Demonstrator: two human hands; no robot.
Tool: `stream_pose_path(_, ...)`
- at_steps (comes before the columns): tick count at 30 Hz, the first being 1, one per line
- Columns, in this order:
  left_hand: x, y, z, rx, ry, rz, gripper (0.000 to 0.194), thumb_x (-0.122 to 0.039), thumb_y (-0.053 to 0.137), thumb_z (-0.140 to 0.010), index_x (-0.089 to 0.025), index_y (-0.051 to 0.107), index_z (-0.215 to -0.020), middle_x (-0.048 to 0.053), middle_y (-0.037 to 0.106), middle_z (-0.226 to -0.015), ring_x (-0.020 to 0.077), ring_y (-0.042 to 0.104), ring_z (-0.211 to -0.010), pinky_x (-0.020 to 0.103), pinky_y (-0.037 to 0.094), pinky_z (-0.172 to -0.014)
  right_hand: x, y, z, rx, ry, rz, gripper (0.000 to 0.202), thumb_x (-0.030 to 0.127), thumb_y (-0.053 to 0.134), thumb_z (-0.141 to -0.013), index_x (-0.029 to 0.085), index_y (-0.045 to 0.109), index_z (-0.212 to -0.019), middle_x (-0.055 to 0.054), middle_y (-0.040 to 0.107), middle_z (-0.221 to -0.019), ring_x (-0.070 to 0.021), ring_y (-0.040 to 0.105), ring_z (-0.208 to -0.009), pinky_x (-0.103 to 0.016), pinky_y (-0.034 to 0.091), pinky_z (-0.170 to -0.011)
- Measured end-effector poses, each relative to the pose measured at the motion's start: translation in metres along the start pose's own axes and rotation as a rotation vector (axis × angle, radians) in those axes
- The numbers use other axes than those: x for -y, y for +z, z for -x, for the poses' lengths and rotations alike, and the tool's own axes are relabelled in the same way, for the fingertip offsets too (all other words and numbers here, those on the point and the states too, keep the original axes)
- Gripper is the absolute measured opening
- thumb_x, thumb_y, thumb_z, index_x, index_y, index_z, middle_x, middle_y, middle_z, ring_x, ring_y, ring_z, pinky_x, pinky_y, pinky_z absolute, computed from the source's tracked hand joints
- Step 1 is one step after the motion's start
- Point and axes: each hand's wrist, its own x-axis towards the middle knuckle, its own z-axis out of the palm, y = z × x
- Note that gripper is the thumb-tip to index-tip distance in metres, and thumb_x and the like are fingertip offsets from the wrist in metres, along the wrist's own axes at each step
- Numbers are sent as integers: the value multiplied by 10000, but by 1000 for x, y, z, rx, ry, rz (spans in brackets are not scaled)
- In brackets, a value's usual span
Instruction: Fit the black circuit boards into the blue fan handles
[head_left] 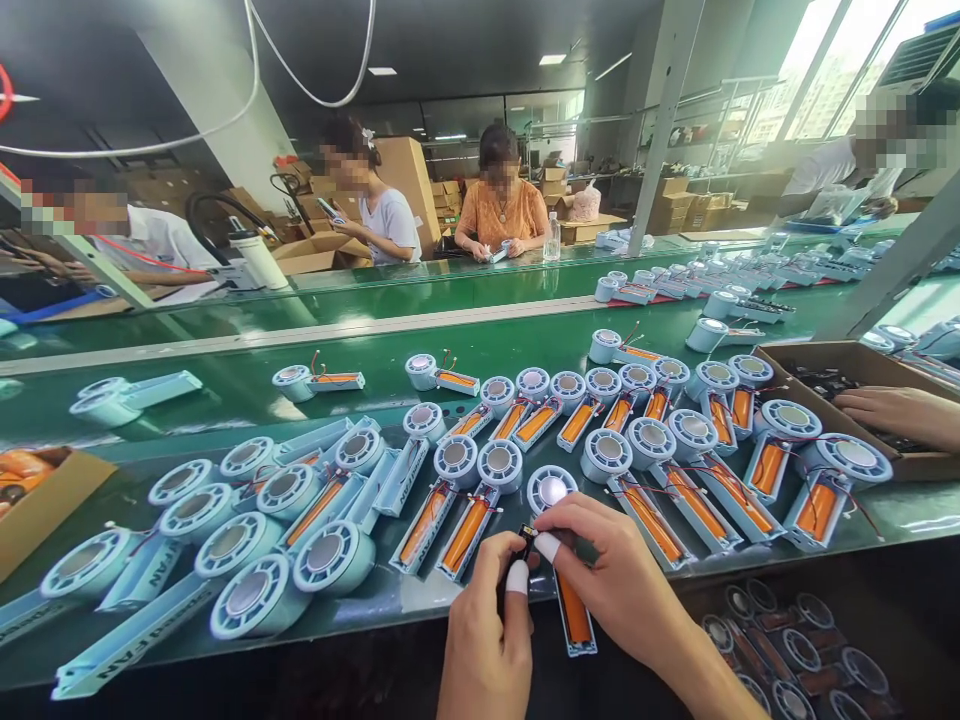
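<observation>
My left hand point(491, 610) pinches a small black part point(527, 543) between thumb and finger, with a white cover on the thumb tip. From the right, my right hand point(611, 565) meets it with closed fingertips; whatever they grip is too small to make out. White covers also show on fingertips of that hand. Just beneath both hands lies a light-blue handheld fan point(551, 490), its handle open on an orange battery point(574, 612). On either side, several similar fans point(472, 525) lie in rows, with orange batteries and thin wires exposed.
A cardboard box point(787, 358) of black parts stands at right, another person's hand point(900, 412) inside it. An open box point(67, 500) with orange pieces sits at left. More fans lie on the green belt point(225, 340). Several people work beyond it.
</observation>
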Motion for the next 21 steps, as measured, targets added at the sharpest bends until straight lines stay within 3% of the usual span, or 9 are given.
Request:
stream_pose_path(3, -2, 0, -1, -31, -12, 18, 275, -341, 415, -977, -247, 630, -1120, 78, 755, -1013, 219, 706, -768, 372, 558, -825, -1, 2, 2, -1, -114, 143, 197, 107, 510, -968, 214, 670, -1010, -56, 683, -969, -180, 664, -863, -272, 545, -774)
stream_pose_path(7, -4, 0, 0, -50, -4, 22, 288, -356, 407, -984, -250, 657, -1079, 86, 755, -1049, 265, 716, -986, 397, 554, -888, 0, 2, 4, 0, -278, 461, 262, 70, 408, -1004, 192, 632, -1062, -99, 656, -1034, -224, 638, -910, -329, 532, -782)
stream_pose_path(10, -5, 2, 2, -78, -20, 9, 289, -369, 413, -990, -242, 645, -1106, 93, 752, -1077, 260, 724, -948, 405, 559, -881, 1, 1, 2, 34, -383, 665, 252, 42, 404, -998, 164, 624, -1015, -101, 643, -965, -228, 602, -816, -345, 508, -717)
stream_pose_path(13, -5, 4, 4, -111, -52, 20, 351, -382, 419, -999, -213, 588, -1257, 108, 755, -1105, 199, 713, -683, 367, 588, -751, 4, -1, 0, 86, -413, 785, 152, 55, 502, -970, 144, 624, -980, -90, 627, -914, -233, 573, -774, -360, 494, -687)
stream_pose_path(15, -4, 6, 5, -118, -47, 32, 386, -384, 420, -1001, -204, 583, -1301, 112, 761, -1099, 181, 696, -611, 347, 597, -697, 5, -3, -1, 119, -412, 822, 112, 68, 551, -954, 144, 628, -981, -84, 623, -909, -237, 574, -784, -364, 494, -693)
stream_pose_path(21, 3, 6, 5, -137, 71, 4, 353, -315, 443, -979, -238, 718, -1188, 91, 777, -1072, 254, 741, -983, 377, 611, -864, 6, -4, -1, 138, -452, 855, 161, 73, 493, -980, 159, 629, -977, -81, 630, -898, -230, 580, -794, -351, 489, -708)
